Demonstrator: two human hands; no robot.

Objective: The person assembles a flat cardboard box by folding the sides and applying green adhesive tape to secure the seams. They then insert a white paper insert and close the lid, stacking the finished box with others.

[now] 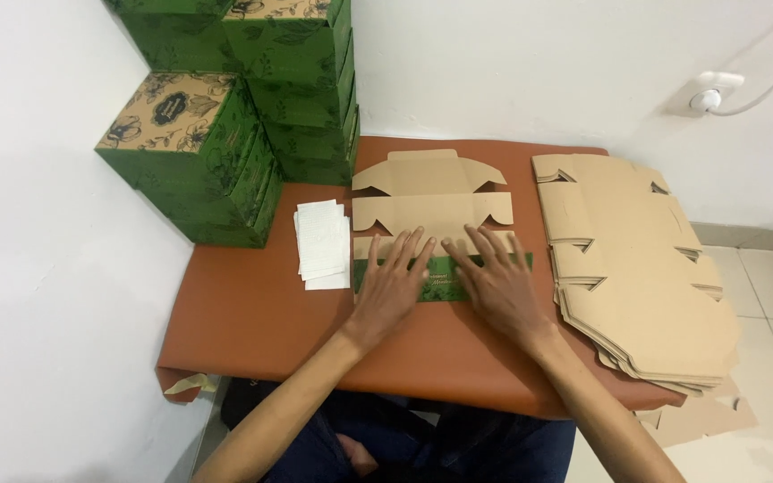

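A flat brown cardboard box blank [431, 201] lies unfolded in the middle of the brown table [261, 322]. Its near flap, green on the outer face, is folded over. My left hand [391, 286] presses flat on the left part of that green flap, fingers spread. On the right part of the flap my right hand [498, 282] also lies flat, fingers apart. Neither hand grips anything.
A stack of flat brown box blanks [637, 268] sits at the right, overhanging the table edge. White paper sheets [322, 243] lie left of the blank. Finished green boxes [216, 152] are stacked at the back left against the wall. A wall socket [709, 94] is at the upper right.
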